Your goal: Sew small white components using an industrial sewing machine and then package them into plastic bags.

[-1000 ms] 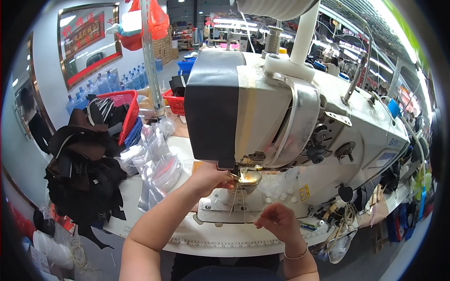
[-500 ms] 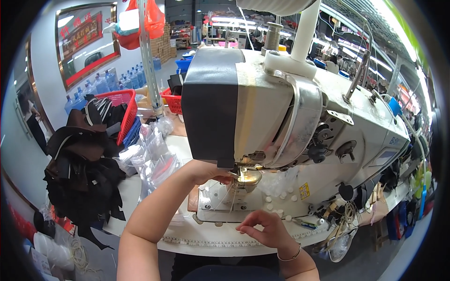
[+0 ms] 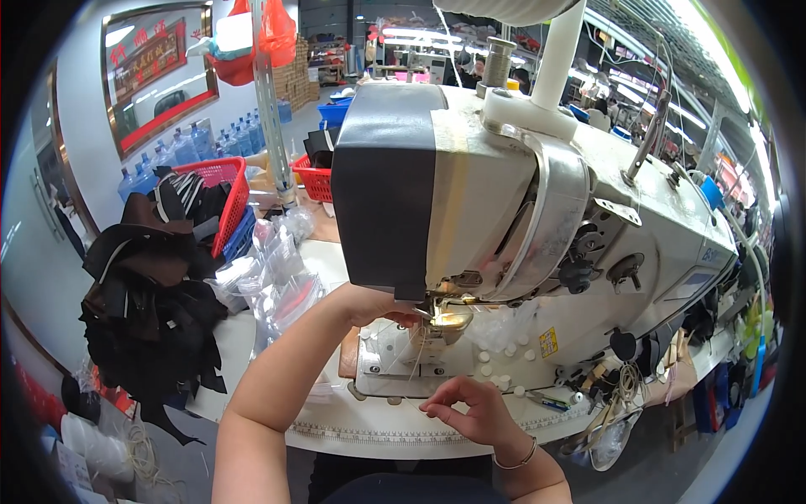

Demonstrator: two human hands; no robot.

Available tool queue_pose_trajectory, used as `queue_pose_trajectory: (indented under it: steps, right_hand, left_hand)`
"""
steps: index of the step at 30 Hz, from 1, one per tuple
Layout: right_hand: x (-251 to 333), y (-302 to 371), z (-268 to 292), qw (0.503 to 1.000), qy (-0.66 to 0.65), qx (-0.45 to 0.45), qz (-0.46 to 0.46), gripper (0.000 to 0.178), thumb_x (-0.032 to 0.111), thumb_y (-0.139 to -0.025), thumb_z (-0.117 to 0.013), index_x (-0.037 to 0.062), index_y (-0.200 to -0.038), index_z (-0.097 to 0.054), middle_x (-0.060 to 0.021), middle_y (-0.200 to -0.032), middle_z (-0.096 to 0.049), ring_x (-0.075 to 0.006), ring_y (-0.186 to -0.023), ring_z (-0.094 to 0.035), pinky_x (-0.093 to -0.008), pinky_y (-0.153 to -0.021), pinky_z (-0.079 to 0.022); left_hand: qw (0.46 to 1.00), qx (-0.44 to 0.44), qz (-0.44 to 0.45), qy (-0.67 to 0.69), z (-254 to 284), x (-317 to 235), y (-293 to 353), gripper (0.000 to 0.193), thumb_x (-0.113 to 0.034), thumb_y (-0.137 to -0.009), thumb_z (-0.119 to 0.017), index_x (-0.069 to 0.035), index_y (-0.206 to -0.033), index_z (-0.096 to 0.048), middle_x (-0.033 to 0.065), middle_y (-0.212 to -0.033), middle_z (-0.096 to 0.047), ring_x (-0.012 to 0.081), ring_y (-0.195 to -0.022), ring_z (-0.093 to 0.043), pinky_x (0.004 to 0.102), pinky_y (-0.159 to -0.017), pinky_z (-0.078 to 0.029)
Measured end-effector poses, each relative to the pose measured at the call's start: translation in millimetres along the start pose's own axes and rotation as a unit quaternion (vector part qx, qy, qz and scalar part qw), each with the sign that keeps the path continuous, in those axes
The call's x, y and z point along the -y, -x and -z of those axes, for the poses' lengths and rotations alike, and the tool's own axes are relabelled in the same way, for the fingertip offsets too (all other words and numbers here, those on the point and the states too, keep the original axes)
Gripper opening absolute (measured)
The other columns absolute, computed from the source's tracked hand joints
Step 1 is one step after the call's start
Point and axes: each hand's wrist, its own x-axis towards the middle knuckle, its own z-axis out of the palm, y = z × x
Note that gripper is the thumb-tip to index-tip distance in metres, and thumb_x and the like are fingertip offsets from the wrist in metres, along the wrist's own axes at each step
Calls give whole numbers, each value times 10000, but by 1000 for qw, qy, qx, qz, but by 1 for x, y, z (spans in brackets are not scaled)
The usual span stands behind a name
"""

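A large white sewing machine (image 3: 483, 181) with a dark front cover (image 3: 382, 193) fills the middle. My left hand (image 3: 375, 307) reaches under its head to the needle area, beside the lit metal presser part (image 3: 452, 321). Its fingers are bent together there and their tips are partly hidden, so what they grip cannot be made out. Below and to the right, my right hand (image 3: 470, 410) hovers above the table's front part, thumb and forefinger pinched. A thin white thread (image 3: 410, 398) runs from near the needle plate (image 3: 395, 370) toward that pinch.
White round discs (image 3: 504, 380) and a clear plastic bag (image 3: 495, 328) lie right of the needle plate. Clear bags (image 3: 273, 281), a pile of black pieces (image 3: 151, 328) and a red basket (image 3: 237, 202) stand left. Cords (image 3: 621, 391) and a pen (image 3: 550, 403) lie right.
The whole view has shifted slightly, with the machine now a little to the right. Both hands stay in nearly the same place and pose.
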Motion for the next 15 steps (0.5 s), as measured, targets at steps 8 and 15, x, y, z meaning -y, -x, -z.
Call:
queue_pose_trajectory:
  steps: [8, 15]
  right_hand:
    - [-4, 7, 6, 1000, 6, -18, -8, 111, -10, -790, -645, 9, -860, -561, -45, -731, -648, -94, -678, -627, -220, -610, -495]
    - [-15, 18, 33, 983, -166, -66, -48, 118, -72, -804, -571, -5, -885, -517, -82, -766, -621, -146, -725, -632, -255, -648, -524]
  left_hand:
    - [998, -58, 11, -16, -17, -9, 9, 339, -42, -742, -666, -16, -1068, -578, 111, -972, -617, 203, -857, -618, 316, -742, -530]
    - [984, -152, -12, 92, -23, 15, 11, 214, 43, -781, -568, 30, -994, -572, 135, -903, -605, 254, -863, -625, 332, -766, -542]
